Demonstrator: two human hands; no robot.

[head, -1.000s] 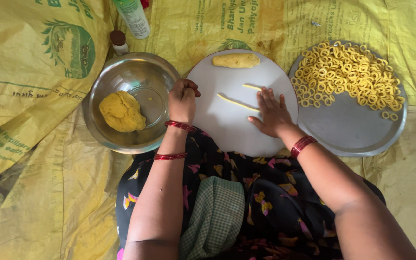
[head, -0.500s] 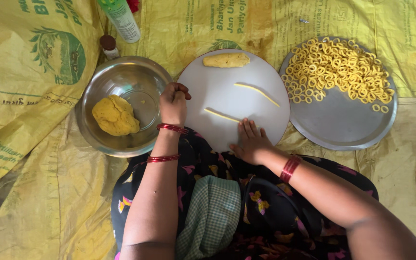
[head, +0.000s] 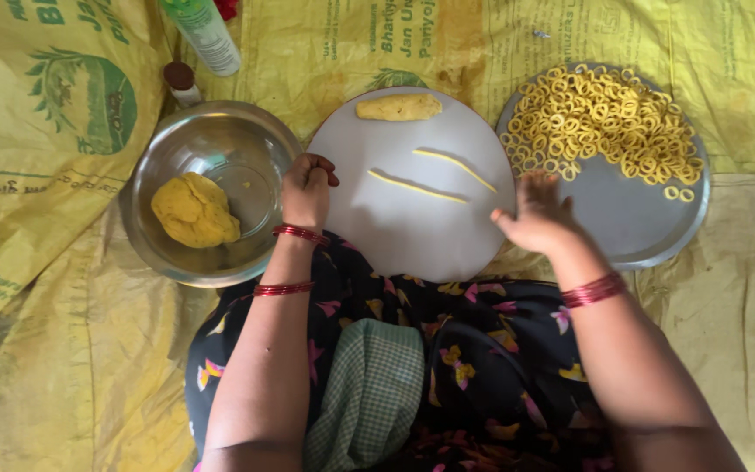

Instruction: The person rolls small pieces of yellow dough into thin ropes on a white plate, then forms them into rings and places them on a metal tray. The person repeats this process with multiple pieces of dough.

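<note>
Many rings done: I see the steel tray (head: 631,229) just past my right hand (head: 537,216) heaped with dough rings (head: 600,118).
Dough left: a big lump (head: 194,210) in the bowl (head: 220,131) beside my left hand (head: 306,188), a short log (head: 399,107) beyond it.
Board (head: 412,236): two thin ropes (head: 417,185) lie between my hands, unshaped.
Grip: left clenched, whether on anything I cannot tell; right released, fingers spread.

Yellow printed sacking (head: 54,288) spread over the floor, steel bowl (head: 220,140) at left, round white board (head: 412,236) in the middle, steel plate (head: 648,227) at right, green bottle (head: 203,35) and small brown-capped vial (head: 182,83) at the top.
</note>
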